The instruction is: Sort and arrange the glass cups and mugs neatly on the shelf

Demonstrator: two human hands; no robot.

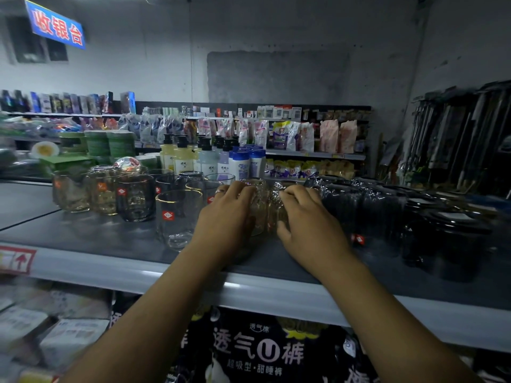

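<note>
The film-wrapped clear cups (266,205) stand on the top shelf (110,239), just toward 12 o'clock of frame centre and a short way in from the shelf's front lip. The left hand (229,214) is clamped on their 9 o'clock side, fingers curled over the top and thumb low on the near wall. The right hand (307,217) is clamped on the 3 o'clock side in the same manner. Whether the film binds the cups into one pack or wraps each singly cannot be determined. Hazard 1: the gold-rimmed tumbler (177,217) stands just beside the left hand at its 9 o'clock, near the front lip. A sideways shift of the load toward 9 o'clock would likely strike it and could drive it into the smoked glass (135,197) or off the shelf. Hazard 2: the dark wrapped cups (359,205) sit close at 3 o'clock of the right hand, so a shift that way risks glass-on-glass contact. Hazard 3: film is probably slick and may slide over the glass, so a lift by the wrap alone could let a cup drop. Hazard 4: the pump bottles (182,158) stand toward 11 o'clock behind the glassware, and a push too far toward 12 o'clock could topple rear items.
</note>
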